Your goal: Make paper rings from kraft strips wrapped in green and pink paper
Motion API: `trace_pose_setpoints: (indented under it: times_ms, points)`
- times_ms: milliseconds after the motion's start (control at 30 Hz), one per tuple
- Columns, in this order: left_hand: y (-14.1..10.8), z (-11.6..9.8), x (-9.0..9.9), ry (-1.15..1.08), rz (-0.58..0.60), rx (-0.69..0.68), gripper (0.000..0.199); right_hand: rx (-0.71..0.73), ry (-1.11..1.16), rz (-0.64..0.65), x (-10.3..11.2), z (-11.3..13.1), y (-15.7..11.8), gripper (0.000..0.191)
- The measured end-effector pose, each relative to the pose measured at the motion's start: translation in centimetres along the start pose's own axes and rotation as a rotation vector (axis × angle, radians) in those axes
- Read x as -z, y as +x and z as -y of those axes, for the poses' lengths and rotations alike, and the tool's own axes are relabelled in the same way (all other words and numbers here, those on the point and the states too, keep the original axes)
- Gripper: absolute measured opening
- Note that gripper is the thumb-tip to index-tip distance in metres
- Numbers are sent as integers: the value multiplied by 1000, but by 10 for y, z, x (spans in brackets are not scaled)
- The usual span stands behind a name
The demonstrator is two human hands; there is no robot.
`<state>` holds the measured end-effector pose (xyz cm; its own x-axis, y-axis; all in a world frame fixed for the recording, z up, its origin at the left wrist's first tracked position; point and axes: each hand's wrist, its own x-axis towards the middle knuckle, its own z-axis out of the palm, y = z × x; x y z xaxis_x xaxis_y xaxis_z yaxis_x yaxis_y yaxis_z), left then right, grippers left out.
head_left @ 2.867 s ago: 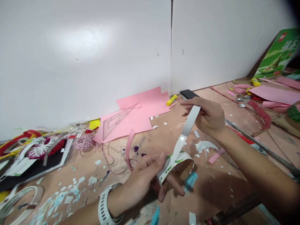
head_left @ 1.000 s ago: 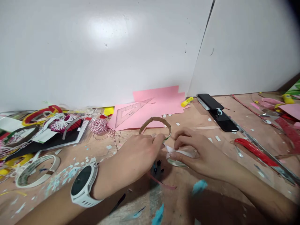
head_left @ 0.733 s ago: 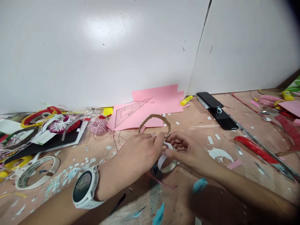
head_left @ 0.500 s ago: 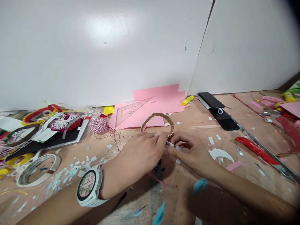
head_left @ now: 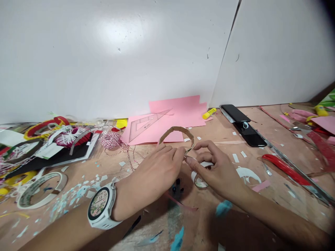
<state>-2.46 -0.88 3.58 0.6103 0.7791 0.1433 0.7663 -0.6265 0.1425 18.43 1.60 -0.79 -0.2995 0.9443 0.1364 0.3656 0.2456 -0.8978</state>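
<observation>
My left hand (head_left: 161,167), with a white watch (head_left: 102,205) on its wrist, is closed on the near side of a cardboard ring (head_left: 180,129) that stands upright. Its fingers hide the ring's lower left part. Beside it, my right hand (head_left: 213,169) has its fingers apart and curved, with the thumb tip at the ring's lower right edge. Beneath those fingers is a small roll of white tape (head_left: 195,179), partly covered by the hand. Whether the tape is joined to the ring is too small to tell.
Behind the ring lie pink paper sheets (head_left: 180,109), a clear set square (head_left: 133,130) and a yellow glue stick (head_left: 209,113). Red-and-white string (head_left: 111,140) and a larger tape roll (head_left: 24,198) are leftward. To the right are phones (head_left: 252,134) and a red-handled cutter (head_left: 285,169).
My right hand has opened from its pinch on a white strip, its fingers spreading and lifting. The tape roll beneath it has come into sight. My left hand still holds the cardboard ring.
</observation>
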Motion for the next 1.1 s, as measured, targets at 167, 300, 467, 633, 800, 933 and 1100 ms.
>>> trace_pose_setpoints:
  times_ms: [167, 300, 467, 633, 800, 933, 1100]
  points:
    - [-1, 3, -11, -3, 9, -38, 20, 169, -144, 51, 5, 2, 3, 9]
    - [2, 2, -12, 34, 8, -32, 27, 297, -274, 42, 6, 0, 4, 13]
    - [4, -3, -10, 25, -3, -6, 26, 412, -408, 14, 4, -8, 2, 16]
    - [1, -7, -8, -125, 7, 106, 21, 738, -521, -106, 7, -12, 1, 23]
    - [1, -10, -6, -185, -22, 121, 21, 1028, -649, -128, 16, -8, 4, 34]
    - [2, -13, -7, -109, -53, 124, 14, 919, -572, -140, 13, -5, 6, 22]
    - [2, -4, -6, -87, -63, 113, 17, 951, -579, -135, 12, 4, 4, 22]
